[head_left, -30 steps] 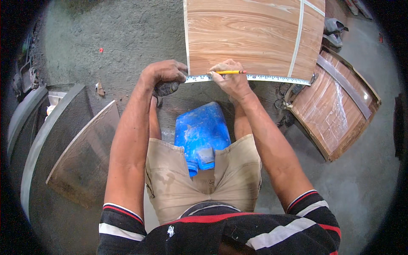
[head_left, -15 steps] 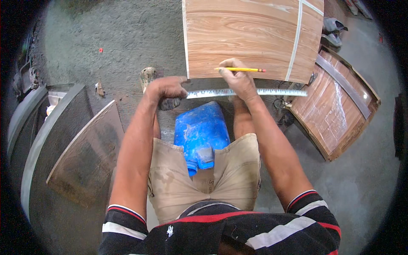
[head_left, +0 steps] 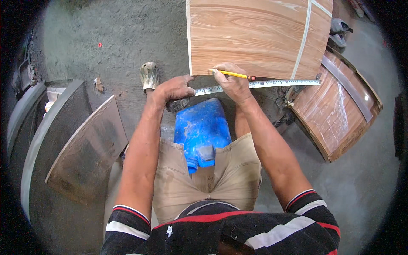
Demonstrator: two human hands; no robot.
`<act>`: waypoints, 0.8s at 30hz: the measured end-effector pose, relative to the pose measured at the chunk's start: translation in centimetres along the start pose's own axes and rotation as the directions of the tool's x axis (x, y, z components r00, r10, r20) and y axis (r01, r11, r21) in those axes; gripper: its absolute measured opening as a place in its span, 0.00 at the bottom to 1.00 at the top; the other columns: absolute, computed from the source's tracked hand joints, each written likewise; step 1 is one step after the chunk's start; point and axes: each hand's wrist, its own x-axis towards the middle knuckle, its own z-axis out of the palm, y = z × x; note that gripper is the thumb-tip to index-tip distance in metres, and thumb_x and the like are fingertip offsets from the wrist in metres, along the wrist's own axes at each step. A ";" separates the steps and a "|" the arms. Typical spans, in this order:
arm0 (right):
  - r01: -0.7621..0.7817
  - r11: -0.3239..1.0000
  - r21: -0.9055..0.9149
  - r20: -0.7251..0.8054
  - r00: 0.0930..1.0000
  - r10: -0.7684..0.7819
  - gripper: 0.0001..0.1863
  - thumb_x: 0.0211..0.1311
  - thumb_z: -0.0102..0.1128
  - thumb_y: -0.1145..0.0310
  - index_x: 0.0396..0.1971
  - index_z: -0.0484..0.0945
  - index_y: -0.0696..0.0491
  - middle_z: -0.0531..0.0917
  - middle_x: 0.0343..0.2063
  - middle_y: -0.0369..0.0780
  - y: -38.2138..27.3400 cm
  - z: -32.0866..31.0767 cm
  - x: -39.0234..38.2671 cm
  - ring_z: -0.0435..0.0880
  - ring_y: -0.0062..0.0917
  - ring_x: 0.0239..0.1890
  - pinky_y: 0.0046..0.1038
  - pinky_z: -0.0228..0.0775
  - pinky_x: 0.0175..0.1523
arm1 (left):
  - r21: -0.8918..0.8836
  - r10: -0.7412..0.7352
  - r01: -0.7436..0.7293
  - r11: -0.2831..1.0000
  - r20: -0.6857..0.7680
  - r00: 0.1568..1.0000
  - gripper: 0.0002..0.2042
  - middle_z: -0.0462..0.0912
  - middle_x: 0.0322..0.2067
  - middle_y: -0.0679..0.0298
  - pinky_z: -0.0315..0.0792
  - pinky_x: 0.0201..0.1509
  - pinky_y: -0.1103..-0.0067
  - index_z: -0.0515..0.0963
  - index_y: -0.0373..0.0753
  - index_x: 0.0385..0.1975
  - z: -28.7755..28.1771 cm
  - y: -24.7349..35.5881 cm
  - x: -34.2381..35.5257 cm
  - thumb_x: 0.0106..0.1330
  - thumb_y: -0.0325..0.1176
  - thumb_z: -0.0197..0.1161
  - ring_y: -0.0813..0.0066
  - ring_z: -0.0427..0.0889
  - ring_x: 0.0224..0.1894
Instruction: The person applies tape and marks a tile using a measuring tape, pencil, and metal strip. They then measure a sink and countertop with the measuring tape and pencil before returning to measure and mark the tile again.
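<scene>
My left hand [head_left: 175, 90] is closed around the dark case of a tape measure [head_left: 177, 105], just below the near left corner of a wood-grain panel [head_left: 246, 38]. From the case the white tape blade [head_left: 284, 84] runs out to the right, close to the panel's near edge and rising slightly toward its free end. My right hand [head_left: 233, 85] pinches a yellow pencil [head_left: 238, 75], its tip over the panel close to the near edge. That hand also covers part of the blade, so I cannot tell whether its fingers grip it.
A blue plastic jerrycan [head_left: 202, 127] lies between my legs. At the right sits a plastic-wrapped wood-grain stack [head_left: 335, 114] in a torn carton. Curved-looking grey slabs [head_left: 46, 127] and a dusty board [head_left: 89, 148] stand at the left. Shoes [head_left: 338, 32] lie beyond the panel's right side.
My left hand and the tape case have shifted right. The blade's free end has swung up and right, nearer the panel. The pencil has moved left, its tip lower toward the edge.
</scene>
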 end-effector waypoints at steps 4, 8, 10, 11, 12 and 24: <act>-0.012 1.000 -0.003 0.012 1.000 0.012 0.04 0.61 0.68 0.67 0.29 0.85 0.51 0.87 0.30 0.37 0.1 0.1 0.0 0.87 0.34 0.36 0.35 0.79 0.43 | 0.009 -0.018 0.018 1.000 0.014 1.000 0.36 0.86 0.44 0.44 0.78 0.52 0.67 0.70 0.27 0.66 -0.1 -0.1 0.0 0.60 0.43 0.68 0.56 0.86 0.47; 0.136 0.983 -0.124 0.088 0.988 -0.126 0.03 0.60 0.68 0.68 0.31 0.85 0.50 0.87 0.32 0.36 0.7 0.0 -0.2 0.87 0.33 0.37 0.35 0.79 0.44 | 0.076 0.042 -0.036 0.996 -0.077 0.996 0.38 0.85 0.48 0.42 0.77 0.54 0.67 0.69 0.27 0.67 0.6 -1.2 0.2 0.60 0.44 0.68 0.55 0.85 0.50; 0.139 0.977 -0.163 0.114 0.986 -0.121 0.03 0.60 0.68 0.68 0.31 0.85 0.50 0.88 0.32 0.35 0.8 0.2 -0.3 0.86 0.33 0.37 0.36 0.79 0.45 | 0.023 0.029 -0.028 0.999 -0.019 0.999 0.38 0.84 0.50 0.41 0.77 0.57 0.68 0.68 0.27 0.68 0.3 -1.1 0.4 0.60 0.44 0.68 0.53 0.85 0.53; 0.089 0.989 -0.121 0.061 0.995 -0.082 0.03 0.60 0.69 0.68 0.31 0.85 0.50 0.88 0.33 0.36 0.7 0.3 -0.3 0.86 0.33 0.37 0.36 0.79 0.45 | 0.020 0.028 -0.028 0.999 -0.016 0.999 0.38 0.84 0.50 0.41 0.77 0.57 0.68 0.68 0.27 0.68 0.3 -0.9 0.3 0.60 0.44 0.68 0.53 0.85 0.53; 0.041 0.996 -0.076 0.011 0.999 -0.040 0.03 0.59 0.69 0.68 0.31 0.85 0.50 0.88 0.33 0.36 0.7 0.4 -0.3 0.86 0.34 0.37 0.36 0.79 0.45 | 0.014 0.013 -0.013 1.000 -0.020 1.000 0.38 0.84 0.50 0.41 0.77 0.57 0.67 0.68 0.28 0.68 0.4 -0.6 0.1 0.60 0.44 0.68 0.53 0.85 0.52; -0.238 0.938 0.252 -0.099 0.958 0.270 0.04 0.70 0.62 0.72 0.38 0.83 0.55 0.87 0.34 0.41 -1.6 -3.0 0.9 0.86 0.29 0.36 0.30 0.78 0.45 | 0.021 0.175 -0.180 0.983 0.149 0.973 0.31 0.82 0.59 0.48 0.72 0.66 0.69 0.73 0.36 0.68 1.3 -0.5 -0.8 0.63 0.39 0.66 0.56 0.81 0.61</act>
